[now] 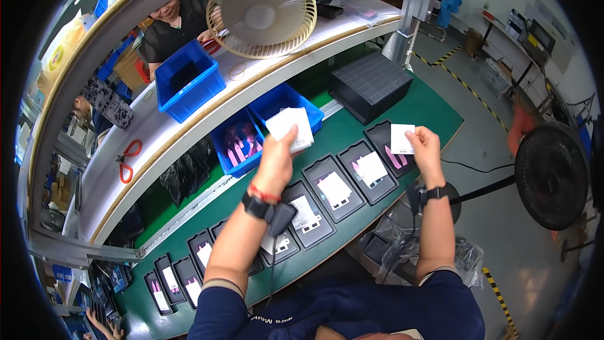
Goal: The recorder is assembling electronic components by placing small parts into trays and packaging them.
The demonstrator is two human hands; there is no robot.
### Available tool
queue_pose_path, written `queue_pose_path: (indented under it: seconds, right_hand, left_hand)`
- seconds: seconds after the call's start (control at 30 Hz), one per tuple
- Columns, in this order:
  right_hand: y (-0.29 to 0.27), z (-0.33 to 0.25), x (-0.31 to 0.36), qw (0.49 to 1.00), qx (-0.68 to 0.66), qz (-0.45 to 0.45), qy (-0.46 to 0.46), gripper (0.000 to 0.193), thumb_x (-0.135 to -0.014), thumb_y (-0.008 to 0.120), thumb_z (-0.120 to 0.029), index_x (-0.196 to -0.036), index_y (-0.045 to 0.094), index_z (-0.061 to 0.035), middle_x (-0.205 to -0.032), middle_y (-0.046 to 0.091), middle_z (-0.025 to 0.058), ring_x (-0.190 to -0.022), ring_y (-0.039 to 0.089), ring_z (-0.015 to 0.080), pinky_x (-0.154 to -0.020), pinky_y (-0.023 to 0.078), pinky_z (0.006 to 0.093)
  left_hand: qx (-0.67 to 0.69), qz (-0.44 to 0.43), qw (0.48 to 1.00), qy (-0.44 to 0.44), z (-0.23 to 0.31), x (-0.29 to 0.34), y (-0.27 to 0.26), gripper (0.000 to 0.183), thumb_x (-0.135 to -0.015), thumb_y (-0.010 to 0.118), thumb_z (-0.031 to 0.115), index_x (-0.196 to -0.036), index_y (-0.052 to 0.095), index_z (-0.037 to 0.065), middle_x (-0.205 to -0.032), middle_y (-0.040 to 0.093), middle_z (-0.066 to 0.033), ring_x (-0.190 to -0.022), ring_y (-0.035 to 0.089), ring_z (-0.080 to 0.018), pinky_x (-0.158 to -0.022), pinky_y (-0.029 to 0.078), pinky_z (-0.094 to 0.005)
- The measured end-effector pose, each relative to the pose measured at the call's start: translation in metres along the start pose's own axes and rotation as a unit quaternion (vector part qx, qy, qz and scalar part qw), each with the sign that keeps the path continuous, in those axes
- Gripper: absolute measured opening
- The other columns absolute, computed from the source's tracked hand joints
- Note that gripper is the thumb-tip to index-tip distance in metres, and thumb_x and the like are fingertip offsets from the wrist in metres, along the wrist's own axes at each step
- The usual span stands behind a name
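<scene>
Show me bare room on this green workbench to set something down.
Bare: the right end of the green workbench, between the gridded black box and right hand; a narrower strip between the metal rail and leftmost black trays. Crowded: the front edge, lined with trays.

Head-worn fisheye view down onto green workbench (435, 108)

I can't read the tiny print on the cards (290, 127) from here. The left forearm (241, 237) hides parts of some trays (287, 254) from me, the beige fan (260, 16) part of a co-worker (179, 36).
</scene>
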State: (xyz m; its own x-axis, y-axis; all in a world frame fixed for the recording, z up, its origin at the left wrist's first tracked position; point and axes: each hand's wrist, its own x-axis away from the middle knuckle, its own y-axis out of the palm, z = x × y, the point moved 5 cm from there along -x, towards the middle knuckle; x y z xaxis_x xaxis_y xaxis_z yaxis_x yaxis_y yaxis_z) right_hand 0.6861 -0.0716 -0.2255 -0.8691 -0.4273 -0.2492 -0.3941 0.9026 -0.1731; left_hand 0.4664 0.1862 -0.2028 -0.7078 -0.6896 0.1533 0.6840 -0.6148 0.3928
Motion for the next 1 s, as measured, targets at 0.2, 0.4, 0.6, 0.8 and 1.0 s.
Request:
queue_pose_path:
  seconds: [0.2, 0.4, 0.6, 0.8, 1.0]
  right_hand:
    - [0.004, 0.029, 0.005, 0.934, 0.350, -0.026, -0.066, 0.048, -0.060, 0.080, -0.015, -0.101, 0.057, -0.0041, -0.095, 0.054, 0.0137, -0.090, 0.053, 0.0303, -0.080, 0.043, 0.0364]
    - [0.046, 0.008, 0.042, 0.889, 0.438, -0.087, -0.099, 0.076, -0.064, 0.075, -0.042, -0.126, 0.047, -0.0094, -0.125, 0.043, 0.0245, -0.112, 0.042, 0.0410, -0.094, 0.034, 0.0484]
    - [0.053, 0.015, 0.060, 0.855, 0.498, -0.116, -0.092, 0.078, -0.067, 0.071, -0.048, -0.129, 0.044, -0.0108, -0.137, 0.032, 0.0264, -0.123, 0.034, 0.0418, -0.099, 0.028, 0.0504]
    - [0.084, 0.016, 0.076, 0.845, 0.511, -0.141, -0.073, 0.080, -0.070, 0.068, -0.050, -0.133, 0.040, -0.0096, -0.141, 0.025, 0.0262, -0.129, 0.025, 0.0417, -0.102, 0.021, 0.0542]
    - [0.114, -0.002, 0.094, 0.847, 0.500, -0.166, -0.069, 0.081, -0.071, 0.067, -0.050, -0.134, 0.038, -0.0078, -0.142, 0.023, 0.0271, -0.130, 0.022, 0.0414, -0.103, 0.019, 0.0545]
  left_hand:
    - [-0.241, 0.187, 0.948, 0.090, -0.003, -0.113, -0.023, 0.049, -0.072, 0.067, 0.002, -0.116, 0.046, -0.006, -0.100, 0.063, -0.0194, -0.084, 0.065, -0.0279, -0.072, 0.053, -0.0341]
    - [-0.480, 0.199, 0.854, -0.008, -0.005, -0.124, -0.031, 0.054, -0.077, 0.062, 0.005, -0.123, 0.037, -0.006, -0.112, 0.054, -0.0223, -0.102, 0.054, -0.0361, -0.086, 0.047, -0.0388]
    - [-0.439, 0.105, 0.867, 0.213, 0.005, -0.061, 0.007, 0.063, -0.067, 0.071, 0.015, -0.120, 0.041, -0.002, -0.117, 0.041, -0.0291, -0.108, 0.043, -0.0442, -0.093, 0.039, -0.0437]
    - [-0.571, -0.066, 0.780, 0.249, 0.059, 0.080, -0.100, 0.027, -0.071, 0.068, 0.014, -0.094, 0.065, 0.001, -0.095, 0.063, -0.0174, -0.096, 0.057, -0.0337, -0.086, 0.044, -0.0407]
    - [-0.757, 0.114, 0.643, 0.023, 0.105, 0.077, -0.297, 0.070, -0.064, 0.061, 0.007, -0.130, 0.039, -0.002, -0.125, 0.046, -0.0271, -0.121, 0.041, -0.0384, -0.102, 0.035, -0.0407]
